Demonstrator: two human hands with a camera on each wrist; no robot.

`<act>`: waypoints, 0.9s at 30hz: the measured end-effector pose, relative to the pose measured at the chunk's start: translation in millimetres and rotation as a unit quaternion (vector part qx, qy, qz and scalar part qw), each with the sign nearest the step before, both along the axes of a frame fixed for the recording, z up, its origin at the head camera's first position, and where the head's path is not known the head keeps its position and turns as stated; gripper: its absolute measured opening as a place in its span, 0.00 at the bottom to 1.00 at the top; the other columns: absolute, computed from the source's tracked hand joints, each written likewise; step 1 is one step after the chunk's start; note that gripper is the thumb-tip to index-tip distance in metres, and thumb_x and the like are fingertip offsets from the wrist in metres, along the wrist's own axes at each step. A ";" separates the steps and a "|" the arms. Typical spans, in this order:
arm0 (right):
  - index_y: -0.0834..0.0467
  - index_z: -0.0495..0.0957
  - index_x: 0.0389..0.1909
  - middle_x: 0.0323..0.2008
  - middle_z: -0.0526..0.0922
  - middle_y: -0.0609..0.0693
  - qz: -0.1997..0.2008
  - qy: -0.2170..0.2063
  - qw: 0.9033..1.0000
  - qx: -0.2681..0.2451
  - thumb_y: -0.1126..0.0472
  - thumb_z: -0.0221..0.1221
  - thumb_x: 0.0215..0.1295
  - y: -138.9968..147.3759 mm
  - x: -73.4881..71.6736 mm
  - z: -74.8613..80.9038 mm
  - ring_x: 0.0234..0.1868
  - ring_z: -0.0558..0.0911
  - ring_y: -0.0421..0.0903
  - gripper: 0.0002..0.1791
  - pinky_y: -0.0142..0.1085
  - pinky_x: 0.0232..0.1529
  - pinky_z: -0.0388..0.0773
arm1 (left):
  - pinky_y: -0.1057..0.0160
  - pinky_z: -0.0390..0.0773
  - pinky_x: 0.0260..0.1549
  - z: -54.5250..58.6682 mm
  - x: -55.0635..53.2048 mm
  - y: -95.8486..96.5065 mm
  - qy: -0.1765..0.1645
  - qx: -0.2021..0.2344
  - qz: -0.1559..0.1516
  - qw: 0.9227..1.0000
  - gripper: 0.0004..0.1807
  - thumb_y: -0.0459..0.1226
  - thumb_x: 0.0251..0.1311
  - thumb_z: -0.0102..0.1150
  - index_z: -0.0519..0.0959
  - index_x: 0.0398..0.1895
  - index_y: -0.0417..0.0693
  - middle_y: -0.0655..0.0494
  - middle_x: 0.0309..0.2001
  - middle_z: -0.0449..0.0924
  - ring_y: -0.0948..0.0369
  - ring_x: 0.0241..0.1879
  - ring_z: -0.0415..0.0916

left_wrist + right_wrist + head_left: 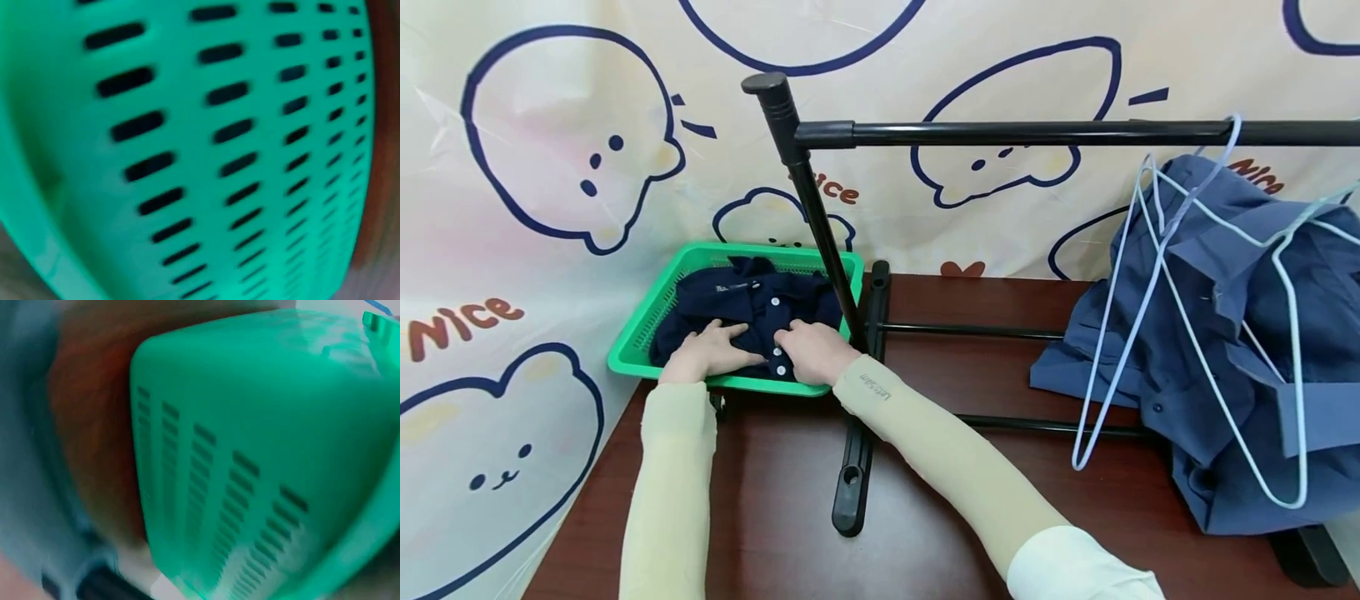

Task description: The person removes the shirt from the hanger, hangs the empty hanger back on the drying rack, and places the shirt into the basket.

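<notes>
A navy buttoned shirt (pixel 758 292) lies bunched inside a green perforated plastic basket (pixel 625 352), its pale buttons facing up. My left hand (pixel 711 350) rests on the near left part of the shirt with its fingers stretched out. At the near right part, my right hand (pixel 814 352) touches the cloth beside the button row; its fingertips are partly hidden, so their hold is unclear. Only the basket's slotted outer wall (pixel 231 125) fills the left wrist view, without the hand. In the right wrist view the basket's side (pixel 250 412) shows, also without the hand.
A black garment rack (pixel 1030 133) stands on the brown table (pixel 760 517), its upright close to the basket's right side and its foot under my right forearm. Blue-grey garments (pixel 1195 333) and pale blue wire hangers (pixel 1138 333) hang at the right. A patterned curtain (pixel 880 217) is behind.
</notes>
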State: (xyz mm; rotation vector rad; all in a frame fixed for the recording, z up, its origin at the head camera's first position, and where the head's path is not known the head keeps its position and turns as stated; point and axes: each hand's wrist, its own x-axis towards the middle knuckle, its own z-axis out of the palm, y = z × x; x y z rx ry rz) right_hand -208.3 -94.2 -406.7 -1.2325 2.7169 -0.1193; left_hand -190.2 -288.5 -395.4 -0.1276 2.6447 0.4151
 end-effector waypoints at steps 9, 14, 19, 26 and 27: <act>0.46 0.73 0.58 0.54 0.75 0.44 -0.012 0.026 1.000 -0.008 0.49 0.52 0.67 1.7 0.8 -11.4 0.52 0.74 0.41 0.20 0.35 0.52 0.68 | 0.27 0.49 0.49 -10.7 4.4 4.2 0.040 -0.023 0.024 0.999 0.46 0.62 0.53 0.52 0.55 0.72 0.50 0.32 0.70 0.39 0.26 0.62 0.38; 0.49 0.78 0.51 0.51 0.77 0.43 -0.016 0.038 0.991 -0.129 0.50 0.58 0.63 9.4 2.8 -13.7 0.55 0.72 0.41 0.17 0.32 0.58 0.62 | 0.27 0.53 0.47 -13.1 7.0 6.4 0.074 -0.038 0.037 0.996 0.46 0.64 0.52 0.51 0.57 0.71 0.51 0.33 0.70 0.42 0.26 0.62 0.39; 0.51 0.78 0.51 0.54 0.76 0.46 -0.010 0.058 0.982 -0.181 0.52 0.58 0.63 19.4 6.7 -16.8 0.61 0.68 0.46 0.16 0.32 0.63 0.55 | 0.27 0.56 0.46 -18.3 9.2 10.9 0.102 -0.053 0.055 0.992 0.48 0.68 0.49 0.51 0.59 0.71 0.53 0.34 0.70 0.45 0.27 0.62 0.40; 0.57 0.74 0.58 0.63 0.67 0.54 0.028 0.044 0.980 -0.193 0.57 0.51 0.69 39.2 25.0 -10.2 0.67 0.60 0.50 0.18 0.35 0.65 0.49 | 0.27 0.58 0.43 -19.1 10.9 19.5 0.115 -0.060 0.080 0.988 0.49 0.70 0.48 0.49 0.60 0.70 0.54 0.35 0.69 0.46 0.27 0.61 0.41; 0.57 0.73 0.59 0.64 0.66 0.54 0.030 0.034 0.980 -0.195 0.57 0.50 0.70 43.0 28.6 -8.2 0.67 0.59 0.50 0.19 0.35 0.66 0.48 | 0.27 0.58 0.43 -19.0 11.2 20.3 0.116 -0.058 0.084 0.988 0.49 0.70 0.48 0.49 0.60 0.70 0.54 0.35 0.69 0.46 0.27 0.62 0.41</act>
